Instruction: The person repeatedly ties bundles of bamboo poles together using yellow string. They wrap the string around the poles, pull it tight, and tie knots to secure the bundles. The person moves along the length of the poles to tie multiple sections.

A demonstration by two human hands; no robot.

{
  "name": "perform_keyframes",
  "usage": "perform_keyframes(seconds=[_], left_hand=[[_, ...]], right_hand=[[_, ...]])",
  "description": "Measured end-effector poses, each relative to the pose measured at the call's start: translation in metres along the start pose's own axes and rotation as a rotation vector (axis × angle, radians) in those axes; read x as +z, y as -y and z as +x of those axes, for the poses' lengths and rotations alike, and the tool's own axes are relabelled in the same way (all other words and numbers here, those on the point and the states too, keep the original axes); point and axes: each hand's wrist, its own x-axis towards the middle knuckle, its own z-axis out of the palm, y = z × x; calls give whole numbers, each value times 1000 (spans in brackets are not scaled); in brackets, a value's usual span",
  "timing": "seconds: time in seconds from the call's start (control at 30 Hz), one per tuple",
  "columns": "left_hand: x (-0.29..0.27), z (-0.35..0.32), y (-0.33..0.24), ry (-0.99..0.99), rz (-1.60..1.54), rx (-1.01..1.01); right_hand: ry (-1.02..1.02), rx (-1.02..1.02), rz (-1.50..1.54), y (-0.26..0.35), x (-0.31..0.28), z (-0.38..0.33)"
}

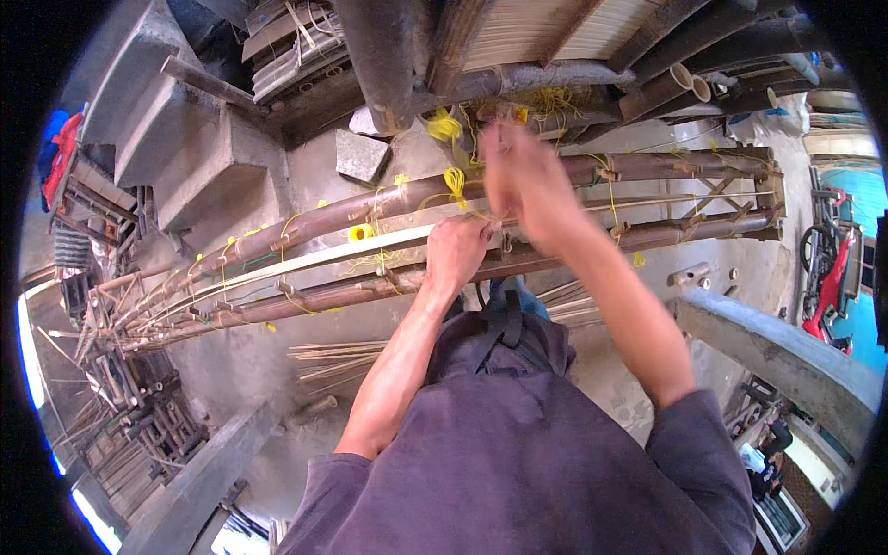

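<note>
My left hand [457, 248] is closed, its fingertips pinched on a thin yellow string beside the long pale bamboo strip [324, 252]. Blurred by motion, my right hand [525, 185] is raised over the far brown bamboo pole [361, 205]; its fingers cannot be made out. A looped bundle of yellow string [455, 183] hangs at the far pole, just beyond my left hand. The near brown bamboo pole [347, 294] runs alongside, with the pale strip between the two poles. Short pegs and yellow ties sit along both poles.
A yellow spool [361, 232] lies between the poles. Another yellow string bundle [444, 126] is beyond them, near a grey block [361, 155]. Concrete steps [227, 162] rise at the far left. Thin bamboo sticks [338, 359] lie on the floor; a concrete beam [786, 347] stands at right.
</note>
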Motion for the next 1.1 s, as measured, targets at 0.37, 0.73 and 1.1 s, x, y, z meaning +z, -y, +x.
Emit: perform_keyframes(seconds=[0.37, 0.73, 1.1], left_hand=[[-22, 143, -20, 241, -336, -214], [-116, 121, 119, 415, -46, -41], [-128, -50, 152, 347, -128, 161]], right_hand=[[378, 42, -708, -73, 52, -131], [301, 371, 394, -18, 101, -174], [-23, -322, -956, 171, 170, -56]])
